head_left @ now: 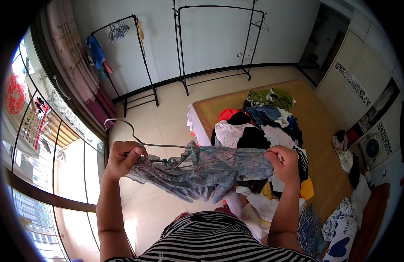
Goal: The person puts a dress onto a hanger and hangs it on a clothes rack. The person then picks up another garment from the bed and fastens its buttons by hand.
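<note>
Stretched between my two hands is a thin grey-blue patterned garment (210,166); its exact kind is hard to tell. My left hand (125,158) is closed on the garment's left end, close to a wire clothes hanger (162,145). The hanger's hook curves up and left above that hand, and part of its frame runs inside the cloth. At the other end, my right hand (284,163) pinches the garment's edge. The lower folds hang loose above the floor, in front of my striped shirt.
A bed (322,126) on the right bears a large clothes pile (250,131). Blue wire hangers (309,229) lie at its near side. Two black clothes racks (143,52) stand by the wall, one with hangers (119,31). A window (57,153) is at left, a wardrobe (355,70) at right.
</note>
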The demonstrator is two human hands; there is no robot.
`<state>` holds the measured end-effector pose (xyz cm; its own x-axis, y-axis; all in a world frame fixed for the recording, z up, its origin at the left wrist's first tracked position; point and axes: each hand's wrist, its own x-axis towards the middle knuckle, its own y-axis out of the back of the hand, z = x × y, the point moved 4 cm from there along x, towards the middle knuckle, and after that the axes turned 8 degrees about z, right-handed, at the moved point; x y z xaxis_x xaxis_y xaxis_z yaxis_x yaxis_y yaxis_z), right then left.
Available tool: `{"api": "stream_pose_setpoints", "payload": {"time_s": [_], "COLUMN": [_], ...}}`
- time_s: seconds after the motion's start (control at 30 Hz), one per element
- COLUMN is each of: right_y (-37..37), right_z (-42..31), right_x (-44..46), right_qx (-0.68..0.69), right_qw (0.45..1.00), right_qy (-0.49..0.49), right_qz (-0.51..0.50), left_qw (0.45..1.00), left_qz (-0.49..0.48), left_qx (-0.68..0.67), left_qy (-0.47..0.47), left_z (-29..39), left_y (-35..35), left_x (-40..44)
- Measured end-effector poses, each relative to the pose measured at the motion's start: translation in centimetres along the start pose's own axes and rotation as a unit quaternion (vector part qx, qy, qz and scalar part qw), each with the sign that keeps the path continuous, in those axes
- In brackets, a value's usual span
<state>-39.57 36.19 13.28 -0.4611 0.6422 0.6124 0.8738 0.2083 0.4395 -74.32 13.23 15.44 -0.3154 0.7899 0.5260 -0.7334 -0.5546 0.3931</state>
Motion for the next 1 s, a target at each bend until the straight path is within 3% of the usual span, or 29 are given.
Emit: {"api": "stream_pose_setpoints", "payload": {"time_s": [0.17, 0.27, 0.43, 0.57, 0.7, 1.0], "right_y": [0.5, 0.3, -2.1, -6.8, -10.3, -12.0], "right_z": [0.5, 0.7, -3.2, -7.1, -5.8, -7.1], "right_x": [-0.4, -0.5, 1.2, 1.9, 2.1, 3.7], "right_qx": [-0.011, -0.033, 0.057, 0.016, -0.027, 0.012], "right_qw": [1.0, 0.996, 0.995, 0.989, 0.975, 0.976], "right_qy": [-0.02, -0.04, 0.027, 0.101, 0.14, 0.189], "right_qz": [-0.008, -0.066, -0.074, -0.11, -0.171, -0.11], "left_qw": [1.0, 1.0, 1.0, 0.999, 0.999, 0.996], "left_qz": [0.006, 0.001, -0.014, -0.048, -0.044, -0.017], "left_qx": [-0.017, 0.0, 0.017, 0.015, 0.026, 0.088], "left_qy": [0.002, 0.018, 0.02, 0.006, 0.011, 0.006], "left_z": [-0.5, 0.3, 0.0, 0.4, 0.7, 0.8], "left_y": [0.2, -0.2, -0.9, -1.1, -1.1, 3.3], "left_x": [-0.4, -0.3, 0.0, 0.2, 0.2, -1.6]}}
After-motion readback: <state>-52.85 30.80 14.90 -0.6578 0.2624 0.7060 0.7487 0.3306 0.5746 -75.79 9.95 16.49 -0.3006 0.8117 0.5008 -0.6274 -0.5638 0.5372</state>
